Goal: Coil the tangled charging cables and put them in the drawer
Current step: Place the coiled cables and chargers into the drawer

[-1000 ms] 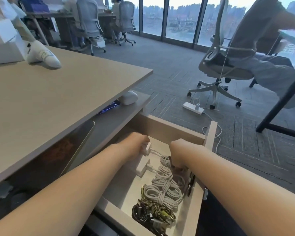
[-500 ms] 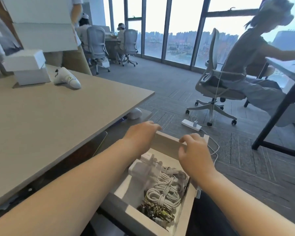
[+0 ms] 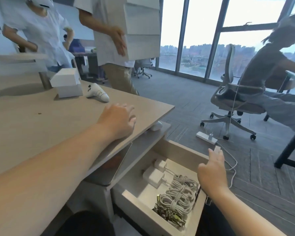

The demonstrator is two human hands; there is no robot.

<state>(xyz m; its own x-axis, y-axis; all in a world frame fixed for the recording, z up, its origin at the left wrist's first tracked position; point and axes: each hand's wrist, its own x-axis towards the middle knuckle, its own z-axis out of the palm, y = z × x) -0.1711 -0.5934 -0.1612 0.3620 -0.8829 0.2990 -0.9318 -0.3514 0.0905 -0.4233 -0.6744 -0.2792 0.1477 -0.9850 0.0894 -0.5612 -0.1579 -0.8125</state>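
The left hand [image 3: 119, 120] lies over the desk [image 3: 41, 125], fingers [image 3: 129, 109] loosely spread and empty, while at its four o'clock the right hand [image 3: 211, 169], fingers [image 3: 215, 155] straight and close together, reaches the open drawer's [image 3: 180, 149] far rim, with the coiled cables [image 3: 177, 193] inside.

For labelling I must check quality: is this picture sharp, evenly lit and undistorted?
Head view: the windows are overbright, the seated person dim against them. Head view: the standing person at far left is motion-blurred, the cables in the drawer fairly sharp. Head view: the wide lens tilts the window frames.
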